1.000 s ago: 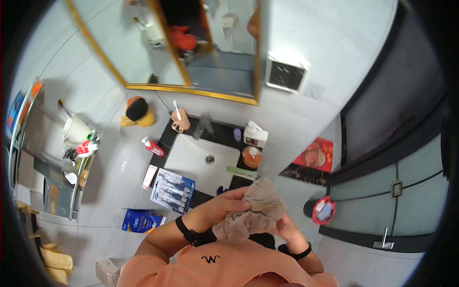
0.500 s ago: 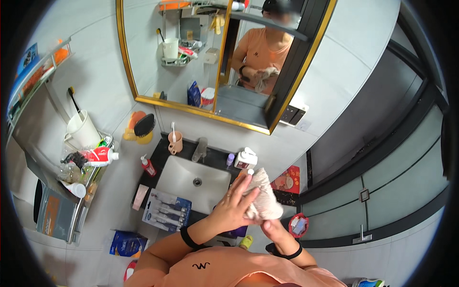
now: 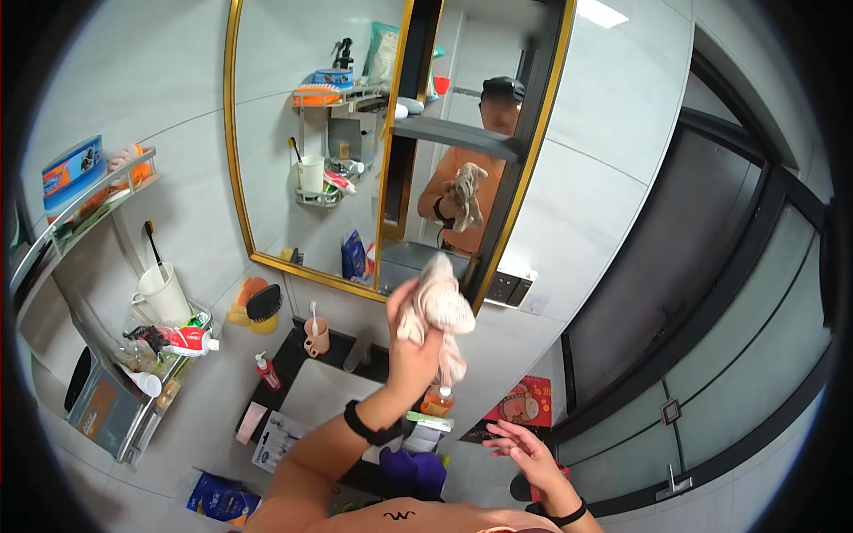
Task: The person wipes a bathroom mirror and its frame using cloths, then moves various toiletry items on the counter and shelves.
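My left hand (image 3: 412,360) is raised in front of the lower part of the gold-framed mirror (image 3: 306,53), its fingers wrapped round a crumpled whitish cloth (image 3: 444,309). One end of the cloth hangs below the hand. Whether the cloth touches the glass I cannot tell, though its reflection shows higher up in the mirror. My right hand (image 3: 531,455) is lower and to the right, apart from the cloth, with its fingers loosely spread and nothing in them. Below my left forearm lies the white sink (image 3: 327,384), partly hidden by the arm.
Along the dark counter stand a red pump bottle (image 3: 267,371) and a pinkish toothbrush holder (image 3: 317,336). At left, wall shelves carry a white cup (image 3: 163,295) and a red-white tube (image 3: 189,341). A socket box (image 3: 511,286) sits beneath the mirror's right corner; a dark-framed door (image 3: 684,240) is at right.
My left hand has lifted the cloth up toward the mirror. My right hand has come away from it and opened, lower right. The view has tilted upward.
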Demonstrator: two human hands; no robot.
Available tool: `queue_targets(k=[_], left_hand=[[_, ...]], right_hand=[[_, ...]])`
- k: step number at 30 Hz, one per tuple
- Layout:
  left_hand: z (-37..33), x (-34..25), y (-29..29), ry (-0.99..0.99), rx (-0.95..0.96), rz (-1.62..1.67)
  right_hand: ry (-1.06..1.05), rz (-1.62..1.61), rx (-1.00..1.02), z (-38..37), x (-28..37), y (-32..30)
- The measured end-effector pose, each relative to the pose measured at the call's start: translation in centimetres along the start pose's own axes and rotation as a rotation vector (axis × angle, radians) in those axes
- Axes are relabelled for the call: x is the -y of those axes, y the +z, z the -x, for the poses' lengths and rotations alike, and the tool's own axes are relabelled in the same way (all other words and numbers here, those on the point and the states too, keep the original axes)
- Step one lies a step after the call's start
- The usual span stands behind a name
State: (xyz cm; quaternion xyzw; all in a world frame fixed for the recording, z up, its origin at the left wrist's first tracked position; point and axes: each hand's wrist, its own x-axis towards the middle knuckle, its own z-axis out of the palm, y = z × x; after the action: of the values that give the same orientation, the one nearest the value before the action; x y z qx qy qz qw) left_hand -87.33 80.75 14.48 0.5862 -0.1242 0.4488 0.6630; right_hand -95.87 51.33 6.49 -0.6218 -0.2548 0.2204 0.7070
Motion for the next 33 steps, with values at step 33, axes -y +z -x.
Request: queue_targets(k=[33], left_hand=[[-31.3,-6.1,11.3,-0.007,0.413,-0.458]], right_hand=[[0.042,-0.047,-0.256,4.6,-4.8,-6.6]])
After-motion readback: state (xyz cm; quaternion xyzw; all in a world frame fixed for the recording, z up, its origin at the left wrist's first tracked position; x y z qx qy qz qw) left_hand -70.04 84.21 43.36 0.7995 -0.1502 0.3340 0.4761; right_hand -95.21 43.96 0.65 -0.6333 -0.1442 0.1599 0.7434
